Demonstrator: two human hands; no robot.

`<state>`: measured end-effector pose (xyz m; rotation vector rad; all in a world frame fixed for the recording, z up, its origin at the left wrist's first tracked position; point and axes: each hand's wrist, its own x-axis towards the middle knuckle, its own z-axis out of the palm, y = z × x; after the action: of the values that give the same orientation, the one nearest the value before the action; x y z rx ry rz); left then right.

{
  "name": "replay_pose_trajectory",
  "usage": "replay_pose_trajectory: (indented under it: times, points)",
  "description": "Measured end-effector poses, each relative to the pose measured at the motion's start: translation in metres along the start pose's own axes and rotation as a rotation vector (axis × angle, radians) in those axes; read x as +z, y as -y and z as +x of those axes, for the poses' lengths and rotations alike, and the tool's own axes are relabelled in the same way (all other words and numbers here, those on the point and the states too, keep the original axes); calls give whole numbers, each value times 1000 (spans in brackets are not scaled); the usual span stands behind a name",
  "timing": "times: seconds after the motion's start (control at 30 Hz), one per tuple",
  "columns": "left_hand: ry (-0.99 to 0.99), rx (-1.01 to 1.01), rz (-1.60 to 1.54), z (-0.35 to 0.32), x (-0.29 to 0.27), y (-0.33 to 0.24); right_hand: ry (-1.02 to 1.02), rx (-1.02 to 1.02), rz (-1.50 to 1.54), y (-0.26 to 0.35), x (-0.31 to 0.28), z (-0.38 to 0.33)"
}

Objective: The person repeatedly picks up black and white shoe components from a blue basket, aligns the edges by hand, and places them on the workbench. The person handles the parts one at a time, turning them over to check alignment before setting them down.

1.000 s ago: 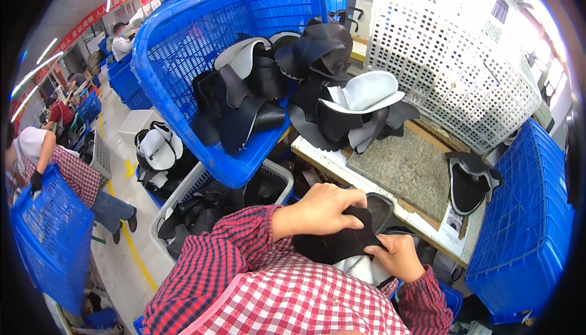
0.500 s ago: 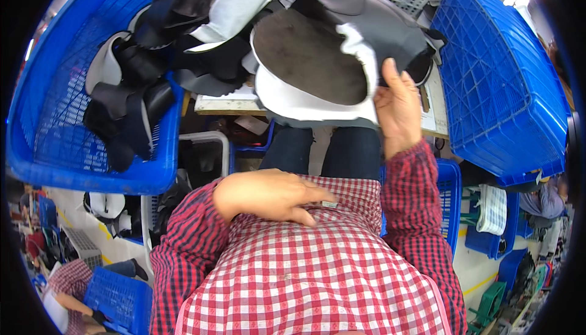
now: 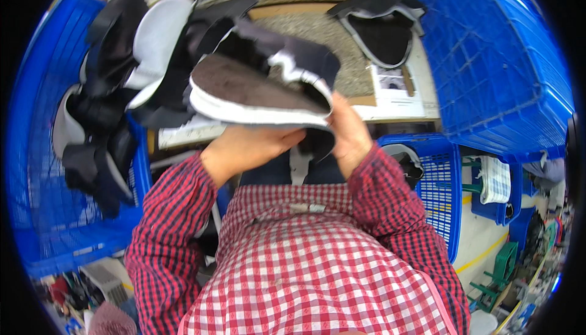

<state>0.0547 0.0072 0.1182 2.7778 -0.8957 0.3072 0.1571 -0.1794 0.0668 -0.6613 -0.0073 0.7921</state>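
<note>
Piece with dark lining (image 3: pixel 250 84) sits just above fingers of our left hand (image 3: pixel 244 147), closure unclear, right end clamped by fingers of our right hand (image 3: pixel 349 130), so we'd best support it evenly.

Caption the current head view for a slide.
Right hand holds a white-edged shoe piece, left hand at its lower edge, before a worktable.

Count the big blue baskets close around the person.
3: one basket along the left, one at the upper right, and one lower right. More blue containers show at the far right; others may be hidden.
</note>
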Motion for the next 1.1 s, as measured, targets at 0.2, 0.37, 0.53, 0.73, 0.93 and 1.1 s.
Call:
replay_pose_trajectory:
  times: [0.2, 0.37, 0.53, 0.73, 0.93, 1.1]
  points:
    - [-78, -6, -22, 27, -23, -24, 14, 22, 50, 4, 2, -14]
    - [-81, -81, 152, 34, -6, -40, -58, -13, 127, 8, 12, -16]
    - [101, -148, 322, 51, 12, -32, -163, -119, 130, 2, 3, 1]
    - [-201, 311, 480, 64, -52, -98, -150, -175, 90, 0, 2, 0]
    - [-42, -87, 540, 57, -43, -42, -191, -201, -161, -5, 10, -5]
    - [-479, -1027, -1238, 5, -3, 7, -70, -227, -20, -25, -5, -2]
